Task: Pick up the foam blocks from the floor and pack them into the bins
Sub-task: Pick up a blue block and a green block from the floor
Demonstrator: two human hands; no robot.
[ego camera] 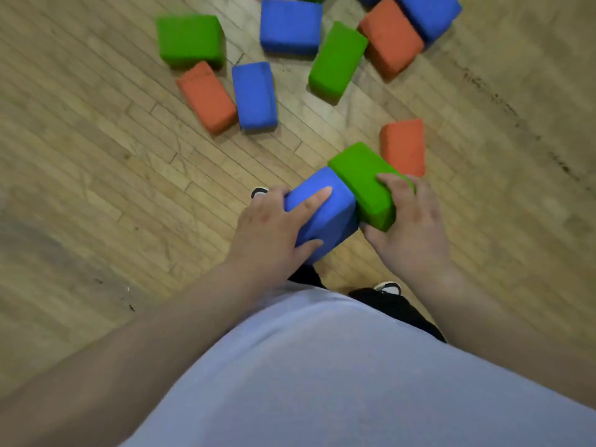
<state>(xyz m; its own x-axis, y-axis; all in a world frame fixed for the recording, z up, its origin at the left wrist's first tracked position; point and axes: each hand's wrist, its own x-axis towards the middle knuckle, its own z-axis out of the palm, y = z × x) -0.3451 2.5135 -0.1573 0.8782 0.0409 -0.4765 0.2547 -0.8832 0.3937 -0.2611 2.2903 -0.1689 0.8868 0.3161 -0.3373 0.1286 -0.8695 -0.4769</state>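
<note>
My left hand grips a blue foam block held above the floor, thumb under its near edge and fingers over the top. My right hand grips a green foam block, which touches the blue one at their inner ends. An orange block lies on the floor just beyond the green one. Farther away lie several more blocks: a blue one, an orange one, a green one and a green one. No bin is in view.
At the top lie a large blue block, an orange block and another blue block. The wooden plank floor spreads left and right. My shoes stand below my hands.
</note>
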